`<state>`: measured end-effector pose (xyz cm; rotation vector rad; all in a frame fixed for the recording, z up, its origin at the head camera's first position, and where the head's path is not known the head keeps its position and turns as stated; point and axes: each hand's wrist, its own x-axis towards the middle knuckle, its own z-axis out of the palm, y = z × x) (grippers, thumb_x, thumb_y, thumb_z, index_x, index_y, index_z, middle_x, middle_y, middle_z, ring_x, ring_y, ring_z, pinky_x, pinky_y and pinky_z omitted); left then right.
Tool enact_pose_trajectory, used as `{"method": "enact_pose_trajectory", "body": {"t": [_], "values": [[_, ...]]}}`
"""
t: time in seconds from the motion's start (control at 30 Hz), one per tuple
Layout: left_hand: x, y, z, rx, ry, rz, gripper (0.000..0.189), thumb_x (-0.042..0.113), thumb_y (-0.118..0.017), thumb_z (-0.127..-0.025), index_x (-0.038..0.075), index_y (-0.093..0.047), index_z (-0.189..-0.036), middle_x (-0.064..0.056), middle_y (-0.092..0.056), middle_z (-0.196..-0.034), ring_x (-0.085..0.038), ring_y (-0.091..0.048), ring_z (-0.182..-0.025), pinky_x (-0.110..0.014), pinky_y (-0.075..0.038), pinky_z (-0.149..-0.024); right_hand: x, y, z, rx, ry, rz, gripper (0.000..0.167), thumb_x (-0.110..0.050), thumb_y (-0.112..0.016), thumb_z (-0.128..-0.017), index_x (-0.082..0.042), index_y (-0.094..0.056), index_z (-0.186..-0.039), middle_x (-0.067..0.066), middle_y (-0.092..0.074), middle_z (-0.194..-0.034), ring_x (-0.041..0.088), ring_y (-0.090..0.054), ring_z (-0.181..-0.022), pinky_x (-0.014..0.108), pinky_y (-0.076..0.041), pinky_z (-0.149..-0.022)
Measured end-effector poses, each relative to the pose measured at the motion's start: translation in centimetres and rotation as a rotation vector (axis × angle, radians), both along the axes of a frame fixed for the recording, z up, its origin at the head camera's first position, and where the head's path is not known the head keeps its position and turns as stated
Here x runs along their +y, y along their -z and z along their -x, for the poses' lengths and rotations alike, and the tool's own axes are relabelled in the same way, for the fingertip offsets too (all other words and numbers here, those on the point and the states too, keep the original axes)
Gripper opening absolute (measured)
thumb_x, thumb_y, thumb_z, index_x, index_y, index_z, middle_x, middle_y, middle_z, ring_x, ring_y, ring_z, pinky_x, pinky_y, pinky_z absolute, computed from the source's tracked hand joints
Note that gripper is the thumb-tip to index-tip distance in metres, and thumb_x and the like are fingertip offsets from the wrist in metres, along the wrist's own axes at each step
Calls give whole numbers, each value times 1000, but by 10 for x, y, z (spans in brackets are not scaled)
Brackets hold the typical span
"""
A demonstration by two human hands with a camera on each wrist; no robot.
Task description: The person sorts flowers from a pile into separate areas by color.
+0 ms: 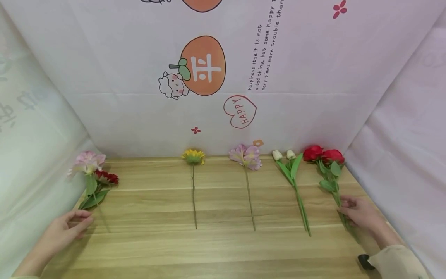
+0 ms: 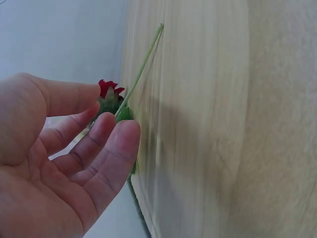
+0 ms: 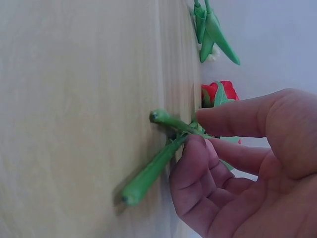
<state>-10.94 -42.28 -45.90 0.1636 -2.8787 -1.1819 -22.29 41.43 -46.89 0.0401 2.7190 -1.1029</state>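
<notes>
At the table's left edge lie a pale pink flower [image 1: 88, 162] and a dark red flower [image 1: 106, 177] with green leaves. My left hand [image 1: 69, 229] is just below these leaves, its fingers loosely bent and nothing visibly held. In the left wrist view, a thin green stem [image 2: 143, 64] runs behind the fingertips. On the far right, my right hand [image 1: 360, 213] pinches the green stems of the red roses [image 1: 332, 156]. The right wrist view shows two thick cut stem ends [image 3: 148, 173] sticking out past the fingertips; the blooms are partly hidden behind the hand.
Between the hands, a yellow sunflower [image 1: 193, 156], a light purple flower [image 1: 246, 155] and white tulips [image 1: 290, 155] lie in a row on the wooden table [image 1: 223, 252]. A printed white cloth [image 1: 132, 77] rises behind, with cloth on both sides too.
</notes>
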Motion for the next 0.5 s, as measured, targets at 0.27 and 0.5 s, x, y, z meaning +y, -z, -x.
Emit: {"method": "enact_pose_trajectory", "body": {"t": [0.27, 0.5], "values": [[-12, -9, 4, 98, 13, 252, 29, 22, -67, -99, -5, -66, -111, -23, -70, -102, -19, -69, -76, -39, -59, -67, -3, -2, -4, 25, 49, 36, 64, -21, -61, -103, 17, -34, -146, 20, -60, -108, 15, -60, -74, 31, -59, -60], [-18, -12, 4, 105, 43, 379, 44, 15, -75, -90, -17, -60, -117, -38, -64, -109, -47, -69, -85, -69, -50, -78, -8, -5, -5, 63, 38, 56, 56, -21, -56, -106, 14, -37, -145, 30, -56, -118, 18, -62, -76, 33, -61, -62]]}}
